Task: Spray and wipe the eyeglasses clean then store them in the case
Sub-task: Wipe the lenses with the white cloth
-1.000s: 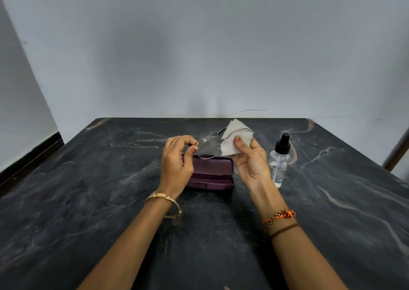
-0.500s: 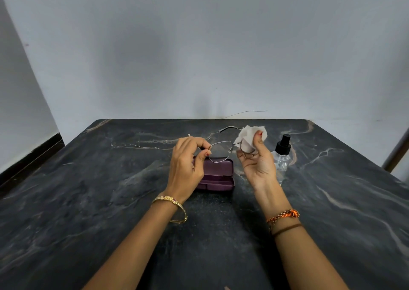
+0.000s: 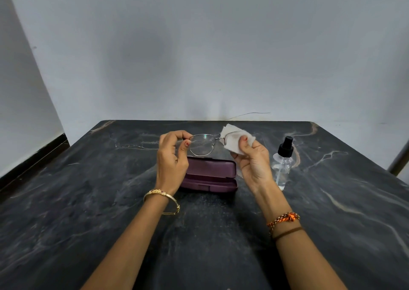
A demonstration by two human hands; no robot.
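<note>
Head view: dark marble table (image 3: 88,201), grey wall (image 3: 199,46) — left hand (image 3: 171,159) pinching eyeglasses (image 3: 202,145), right hand (image 3: 254,161) clutching cloth (image 3: 234,139).

One head-worn wide-angle view looks forward and down, close over the dark table (image 3: 88,201), facing the wall (image 3: 199,57) behind it.

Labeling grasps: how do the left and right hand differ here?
The left hand pinches the bare rim of the eyeglasses; the right hand grips one lens through the white cloth. Left shows its back, right its palm. Both are raised above the purple case, fingers curled.
</note>
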